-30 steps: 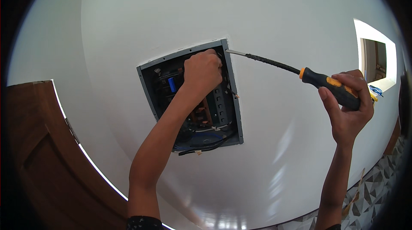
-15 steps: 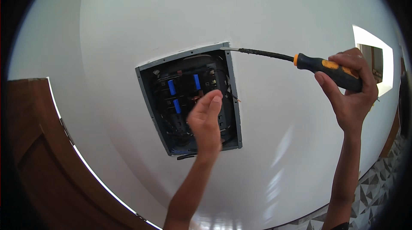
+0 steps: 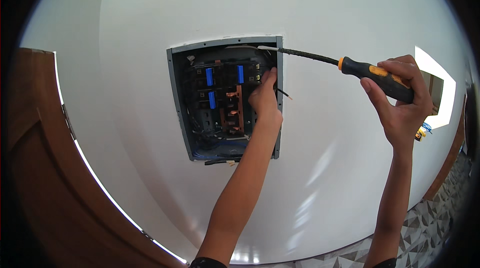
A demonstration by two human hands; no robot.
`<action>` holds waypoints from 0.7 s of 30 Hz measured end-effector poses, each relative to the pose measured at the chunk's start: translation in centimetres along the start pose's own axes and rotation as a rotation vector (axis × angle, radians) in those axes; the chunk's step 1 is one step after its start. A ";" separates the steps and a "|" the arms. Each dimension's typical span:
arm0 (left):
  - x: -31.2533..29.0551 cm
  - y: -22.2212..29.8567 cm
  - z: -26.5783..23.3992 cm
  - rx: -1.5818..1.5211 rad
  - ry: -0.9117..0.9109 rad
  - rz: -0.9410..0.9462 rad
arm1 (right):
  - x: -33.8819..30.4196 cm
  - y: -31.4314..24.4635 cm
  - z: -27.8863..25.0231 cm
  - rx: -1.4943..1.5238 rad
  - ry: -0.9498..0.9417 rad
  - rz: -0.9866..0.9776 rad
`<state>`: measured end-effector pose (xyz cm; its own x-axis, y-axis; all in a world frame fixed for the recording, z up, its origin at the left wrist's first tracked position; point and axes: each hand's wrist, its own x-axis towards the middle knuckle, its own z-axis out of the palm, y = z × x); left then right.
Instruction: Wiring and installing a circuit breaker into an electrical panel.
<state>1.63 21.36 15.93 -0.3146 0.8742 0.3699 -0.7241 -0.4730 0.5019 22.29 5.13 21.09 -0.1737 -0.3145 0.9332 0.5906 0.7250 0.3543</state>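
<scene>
My right hand (image 3: 402,95) is closed round the black and orange handle of a screwdriver (image 3: 367,72). Its long shaft points left, and the pale tip overlaps the upper right corner of an electrical panel box (image 3: 172,85) set in the wall. My left hand (image 3: 266,99) reaches inside the box along its right side. Its fingers are drawn together among dark wires, and what they hold is hidden. Beside that hand a black wire (image 3: 284,93) with a bare end sticks out over the box's edge. Blue-handled breakers (image 3: 209,76) and a copper busbar (image 3: 240,110) show within.
White wall (image 3: 330,13) surrounds the box. Loose wires (image 3: 215,145) lie in its bottom, and a dark cable end (image 3: 215,163) pokes out below. A brown wooden door (image 3: 37,168) stands at left. An opening (image 3: 435,90) is at right, with patterned floor tiles (image 3: 430,230) below.
My left hand has moved from in front of the breakers to the box's right side, uncovering the copper busbar. The screwdriver stays in my right hand, its tip still by the upper right corner.
</scene>
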 end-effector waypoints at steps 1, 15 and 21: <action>0.1 0.0 0.1 0.006 0.002 0.014 | 0.0 -0.2 0.0 0.008 0.001 0.029; -1.4 -0.1 2.4 0.205 0.156 0.239 | 2.3 -2.8 -0.6 -0.097 -0.182 -0.180; -1.7 0.4 2.7 0.289 0.237 0.209 | 2.7 -3.9 0.1 -0.118 -0.229 -0.198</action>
<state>3.51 19.39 17.63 -0.5936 0.7410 0.3138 -0.4383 -0.6248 0.6462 19.43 1.56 22.24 -0.4590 -0.2870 0.8408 0.6127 0.5831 0.5335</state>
